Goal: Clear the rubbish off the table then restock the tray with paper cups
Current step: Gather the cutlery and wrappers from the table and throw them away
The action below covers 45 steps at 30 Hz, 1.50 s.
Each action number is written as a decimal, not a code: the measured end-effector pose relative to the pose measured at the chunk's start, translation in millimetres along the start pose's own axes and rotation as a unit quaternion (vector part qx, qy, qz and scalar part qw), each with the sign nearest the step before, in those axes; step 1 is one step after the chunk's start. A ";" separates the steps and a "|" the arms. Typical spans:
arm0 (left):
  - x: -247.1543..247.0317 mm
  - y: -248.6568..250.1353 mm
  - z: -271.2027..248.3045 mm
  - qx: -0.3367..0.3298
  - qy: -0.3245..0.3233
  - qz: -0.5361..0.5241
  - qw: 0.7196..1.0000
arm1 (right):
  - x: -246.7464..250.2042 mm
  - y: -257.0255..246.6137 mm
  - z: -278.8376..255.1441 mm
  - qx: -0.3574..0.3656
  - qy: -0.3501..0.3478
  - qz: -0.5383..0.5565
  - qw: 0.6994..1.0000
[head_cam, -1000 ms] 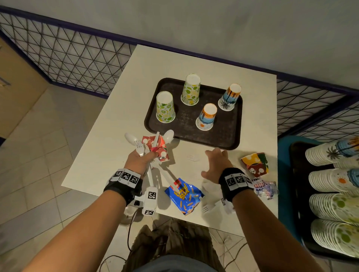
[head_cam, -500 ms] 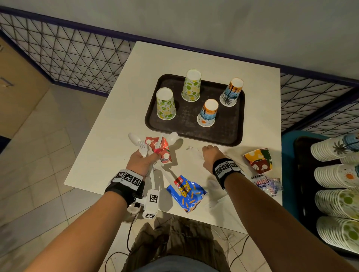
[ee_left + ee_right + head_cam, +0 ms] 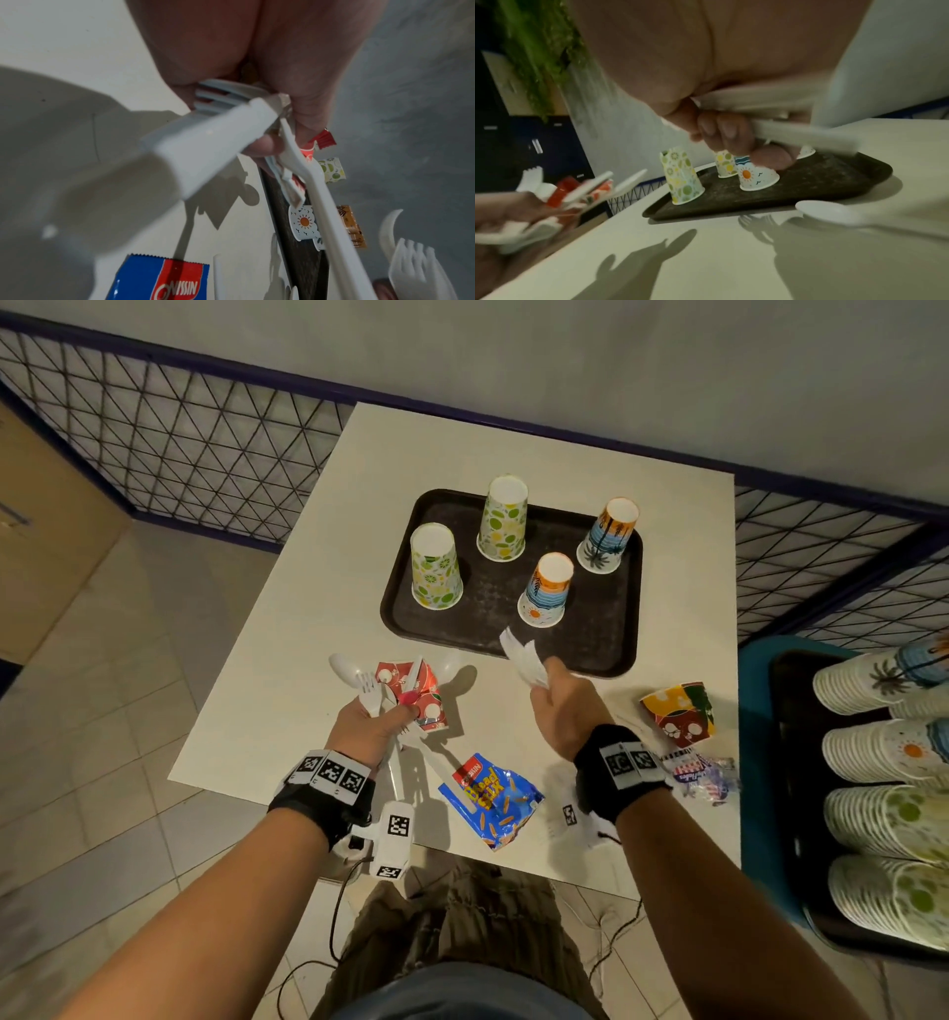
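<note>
head view: the left hand [image 3: 369, 729] is raised above the near left part of the white table [image 3: 308, 629], its fingers curled around a bundle of white plastic cutlery [image 3: 367, 693] and a crushed red paper cup [image 3: 411, 690]. the right hand [image 3: 562, 706] is lifted near the front edge of the dark tray [image 3: 606, 629], fingers clenched around a white plastic fork [image 3: 524, 657]. four paper cups [image 3: 503, 518] stand upside down on the tray. on the table near the person lie a blue snack bag [image 3: 490, 798], a crushed yellow and red cup [image 3: 678, 713] and a clear striped wrapper [image 3: 703, 775]. rows of stacked paper cups [image 3: 883, 747] lie in a blue bin at the right.

left wrist view: the left hand [image 3: 257, 71] grips several white cutlery handles [image 3: 213, 142] together with the red cup; the snack bag [image 3: 159, 280] lies on the table below, and the tray edge [image 3: 300, 259] shows beyond.

right wrist view: the right hand's fingers [image 3: 721, 130] wrap around the blurred white fork [image 3: 795, 134], held above the tray [image 3: 834, 178] and its inverted cups [image 3: 680, 178]. a white spoon [image 3: 834, 213] shows low in front of the tray; whether it rests on the table cannot be told.
</note>
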<state>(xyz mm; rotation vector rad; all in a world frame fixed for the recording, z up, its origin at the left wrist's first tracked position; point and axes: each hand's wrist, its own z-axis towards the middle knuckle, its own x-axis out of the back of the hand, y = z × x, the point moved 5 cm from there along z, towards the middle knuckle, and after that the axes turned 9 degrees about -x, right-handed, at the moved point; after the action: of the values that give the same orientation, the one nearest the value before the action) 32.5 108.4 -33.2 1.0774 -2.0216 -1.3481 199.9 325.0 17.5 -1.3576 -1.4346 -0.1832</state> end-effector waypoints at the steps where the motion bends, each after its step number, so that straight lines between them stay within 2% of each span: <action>1: 0.7 0.2 -2.6 0.001 0.001 -0.002 1.000 | -4.4 1.2 -12.2 -0.006 -0.021 -0.012 1.000; 5: 4.2 1.1 -13.6 0.004 0.000 0.000 1.000 | -47.9 19.7 -48.8 -0.076 -0.146 -0.117 0.979; 8: 8.6 -3.1 -20.7 0.008 0.002 0.007 1.000 | -79.9 25.4 -61.9 -0.079 -0.198 -0.213 0.954; 15: 23.6 -10.5 -33.2 0.004 -0.002 0.004 1.000 | -92.3 23.1 -59.7 -0.073 -0.169 -0.266 0.946; 19: 37.6 -7.1 -44.3 -0.010 0.000 0.015 1.000 | -82.4 8.5 -55.0 -0.067 -0.096 -0.249 0.961; 24: 72.3 -4.6 -63.0 -0.007 0.030 0.039 0.999 | -73.5 -27.5 -61.5 -0.005 -0.006 -0.255 0.967; 26: 88.0 -7.3 -71.5 -0.002 0.048 0.059 0.997 | -73.9 -44.0 -67.5 0.009 -0.007 -0.210 0.978; 29: 112.7 -21.6 -82.8 0.003 0.071 0.049 0.996 | -83.9 -63.6 -78.2 -0.011 -0.090 -0.002 0.996; 31: 129.2 -34.7 -91.8 0.001 0.081 0.041 0.996 | -96.4 -75.8 -85.5 -0.028 -0.159 0.125 0.979; 32: 137.5 -40.5 -97.1 -0.001 0.091 0.032 0.995 | -103.6 -81.5 -88.0 -0.027 -0.180 0.149 0.972; 35: 161.7 -55.1 -119.0 0.003 0.137 0.012 0.991 | -134.2 -97.8 -93.7 0.019 -0.234 0.127 0.964; 39: 187.7 -74.0 -156.2 0.022 0.226 -0.015 0.974 | -190.5 -114.1 -108.5 0.051 -0.308 0.041 0.949; 44: 230.1 -131.1 -192.0 0.074 0.335 -0.003 0.939 | -262.8 -126.9 -141.9 0.040 -0.391 -0.014 0.920; 45: 238.2 -142.2 -196.9 0.087 0.351 0.004 0.932 | -278.4 -124.9 -148.0 0.014 -0.413 -0.015 0.910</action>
<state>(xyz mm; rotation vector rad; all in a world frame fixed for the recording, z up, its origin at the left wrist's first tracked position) 90.5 -221.5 -92.7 1.3794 -1.6033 -0.6329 116.6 7.4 -67.4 -1.4589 -2.1371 0.4527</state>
